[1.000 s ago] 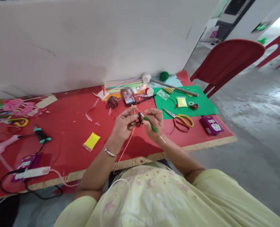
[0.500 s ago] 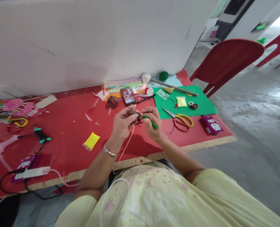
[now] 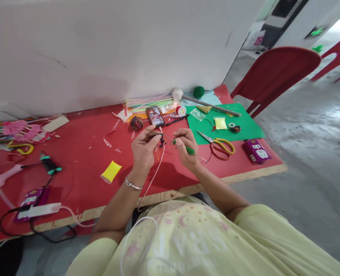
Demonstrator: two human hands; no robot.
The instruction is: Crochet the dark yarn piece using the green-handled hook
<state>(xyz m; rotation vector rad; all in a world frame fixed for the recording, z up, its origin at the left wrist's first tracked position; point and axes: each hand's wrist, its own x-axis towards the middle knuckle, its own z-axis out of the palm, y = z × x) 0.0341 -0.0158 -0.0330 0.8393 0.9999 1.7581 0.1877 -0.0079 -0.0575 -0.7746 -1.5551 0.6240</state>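
Note:
My left hand, with a silver bangle at the wrist, pinches a small dark, multicoloured yarn piece above the red tabletop. Some orange strands hang below it. My right hand is closed around the green handle of a crochet hook. The hook's thin metal shaft points left toward the yarn piece; whether its tip is in a loop is too small to tell. A ball of dark variegated yarn lies beyond my left hand. Behind the hands rests a phone, with a pink cable running under the work.
Scissors lie right of my right hand, partly on a green sheet. A purple power socket sits at the right edge. A yellow packet and a glue gun are left. A red chair stands beyond the table.
My left hand has shifted slightly left with the yarn piece, away from my right hand. More of the hook's shaft shows between the hands, and the hanging strands are more visible.

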